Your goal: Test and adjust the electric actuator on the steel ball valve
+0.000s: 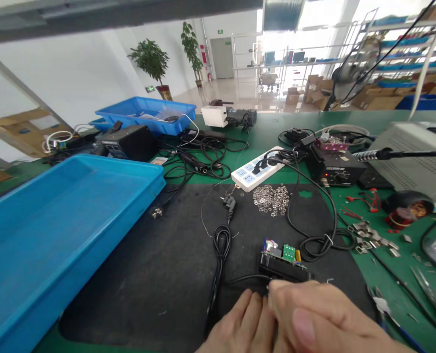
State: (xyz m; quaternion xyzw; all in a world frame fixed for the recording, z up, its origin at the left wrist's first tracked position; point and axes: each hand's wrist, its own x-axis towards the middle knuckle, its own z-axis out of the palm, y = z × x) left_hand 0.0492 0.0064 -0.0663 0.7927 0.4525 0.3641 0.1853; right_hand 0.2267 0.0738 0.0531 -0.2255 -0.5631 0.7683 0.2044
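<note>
At the bottom of the head view, my left hand (pixel 243 323) and my right hand (pixel 324 314) press close together over the black mat (pixel 159 289). Both have their fingers curled in, and whatever lies between them is hidden. A thin black cable (pixel 249 277) runs to the fingertips where the hands meet. Just beyond my right hand is a black housing (pixel 282 266) with a small green circuit board (pixel 289 252) standing on it. To the left of the hands lies a bundled black power cord (pixel 221 240) with its plug (pixel 230 203) pointing away.
A blue tray (pixel 74 196) fills the left side. Behind the mat's middle are loose washers (pixel 271 198) and a power strip (pixel 258 169). On the right are a soldering station (pixel 333 169), metal clips (pixel 374 235), pliers (pixel 381 304) and tweezers (pixel 429 294).
</note>
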